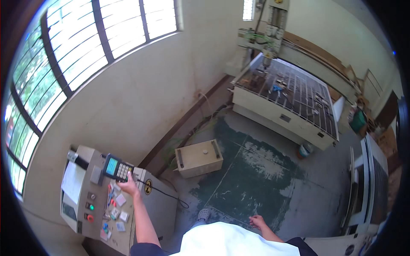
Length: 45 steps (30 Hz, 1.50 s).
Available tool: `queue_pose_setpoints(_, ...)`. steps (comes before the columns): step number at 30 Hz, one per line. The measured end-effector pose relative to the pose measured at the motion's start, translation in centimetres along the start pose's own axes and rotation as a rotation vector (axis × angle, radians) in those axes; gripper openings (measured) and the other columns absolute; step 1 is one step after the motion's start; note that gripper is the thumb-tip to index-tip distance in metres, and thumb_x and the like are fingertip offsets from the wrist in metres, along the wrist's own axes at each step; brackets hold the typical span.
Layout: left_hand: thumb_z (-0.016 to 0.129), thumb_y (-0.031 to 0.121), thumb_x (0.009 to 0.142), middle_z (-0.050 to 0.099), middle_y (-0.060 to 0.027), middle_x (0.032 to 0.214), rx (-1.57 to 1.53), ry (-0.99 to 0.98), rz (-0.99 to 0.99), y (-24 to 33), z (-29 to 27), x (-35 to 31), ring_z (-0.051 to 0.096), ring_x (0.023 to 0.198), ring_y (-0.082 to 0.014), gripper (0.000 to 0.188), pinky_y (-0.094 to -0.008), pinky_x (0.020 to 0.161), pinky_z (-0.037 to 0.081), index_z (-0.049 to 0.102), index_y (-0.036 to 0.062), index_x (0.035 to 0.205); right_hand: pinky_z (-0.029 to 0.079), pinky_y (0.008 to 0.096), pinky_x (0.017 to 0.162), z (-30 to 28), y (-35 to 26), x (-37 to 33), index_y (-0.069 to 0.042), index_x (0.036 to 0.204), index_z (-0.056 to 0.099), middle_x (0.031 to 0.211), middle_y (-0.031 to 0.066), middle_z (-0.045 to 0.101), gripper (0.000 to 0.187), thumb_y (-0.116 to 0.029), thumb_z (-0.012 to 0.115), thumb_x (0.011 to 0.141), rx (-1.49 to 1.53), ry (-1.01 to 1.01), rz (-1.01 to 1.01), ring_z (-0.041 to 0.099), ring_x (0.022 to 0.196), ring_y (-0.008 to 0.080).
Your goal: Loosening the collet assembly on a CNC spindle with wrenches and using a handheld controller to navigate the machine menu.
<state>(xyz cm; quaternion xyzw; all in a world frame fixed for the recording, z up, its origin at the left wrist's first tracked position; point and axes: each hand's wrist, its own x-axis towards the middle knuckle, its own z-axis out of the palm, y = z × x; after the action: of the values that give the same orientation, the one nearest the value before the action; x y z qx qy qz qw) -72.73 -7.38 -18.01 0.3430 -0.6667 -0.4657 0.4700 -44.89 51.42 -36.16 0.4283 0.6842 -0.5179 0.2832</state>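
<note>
My left hand (129, 186) is closed on a handheld controller (119, 168) with a lit screen and a keypad. A black cable (160, 193) runs from the controller and hangs in a loop over the cabinet's side. Below it stands the beige control cabinet (146, 215), its top strewn with small packets and loose parts (114, 211). Low beside my body, my right hand (257, 222) hangs over the floor with its fingers loosely bent and partly apart, and I see nothing in it.
A large gantry router (273, 104) with a slatted bed stands at the far right. On the green-painted floor (239, 170) sits a beige box (199, 158) near the wall. A bucket (305, 150) is beside the router. A grey machine (367, 183) stands at right.
</note>
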Motion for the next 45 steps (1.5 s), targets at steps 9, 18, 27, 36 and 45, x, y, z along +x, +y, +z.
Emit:
queue_pose_setpoints(9, 0.077, 0.012, 0.074, 0.062, -0.017, 0.105, -0.032, -0.026, -0.03, 2.8, 0.2, -1.3, 0.062, 0.092, -0.026, 0.053, -0.035, 0.085, 0.048, 0.048, -0.0067, 0.114, 0.049, 0.0369, 0.061, 1.5, 5.1, -0.7, -0.004, 0.11, 0.059, 0.09, 0.0077, 0.066, 0.037, -0.029, 0.067, 0.083, 0.114, 0.064, 0.172, 0.065, 0.074, 0.0183)
queue_pose_setpoints(18, 0.074, 0.004, 0.075, 0.06, -0.0147, 0.107, -0.086, -0.045, -0.114, 4.2, 0.1, -1.5, 0.061, 0.092, -0.0232, 0.05, -0.0336, 0.085, 0.05, 0.046, -0.0058, 0.115, 0.049, 0.0372, 0.063, 3.1, 4.4, -0.8, -0.005, 0.108, 0.06, 0.089, 0.0074, 0.065, 0.033, -0.028, 0.065, 0.085, 0.131, 0.051, 0.169, 0.064, 0.073, 0.018)
queue_pose_setpoints(27, 0.075, 0.003, 0.075, 0.059, -0.013, 0.106, -0.117, -0.062, -0.125, 3.4, 0.1, -1.2, 0.06, 0.092, -0.0216, 0.049, -0.0325, 0.084, 0.05, 0.046, -0.0051, 0.113, 0.051, 0.0337, 0.06, 3.2, 1.9, -1.1, -0.005, 0.105, 0.06, 0.089, 0.0063, 0.065, 0.028, -0.028, 0.063, 0.087, 0.1, 0.066, 0.128, 0.066, 0.074, 0.0178)
queue_pose_setpoints(36, 0.074, 0.004, 0.076, 0.059, -0.0134, 0.106, -0.11, -0.107, -0.136, 3.7, 0.0, -1.1, 0.06, 0.092, -0.0217, 0.048, -0.0327, 0.084, 0.05, 0.045, -0.005, 0.113, 0.051, 0.034, 0.061, 2.7, 3.3, -1.1, -0.006, 0.104, 0.061, 0.088, 0.0051, 0.065, 0.027, -0.027, 0.063, 0.087, 0.068, 0.077, 0.151, 0.065, 0.074, 0.0178)
queue_pose_setpoints(45, 0.074, 0.005, 0.076, 0.059, -0.0133, 0.107, -0.112, -0.116, -0.119, 3.0, -0.2, -0.9, 0.06, 0.093, -0.0219, 0.047, -0.0327, 0.085, 0.049, 0.045, -0.0042, 0.112, 0.051, 0.0344, 0.061, 2.3, 3.4, -0.7, -0.004, 0.113, 0.058, 0.09, 0.0072, 0.066, 0.039, -0.028, 0.067, 0.084, 0.052, 0.039, 0.145, 0.066, 0.074, 0.0175)
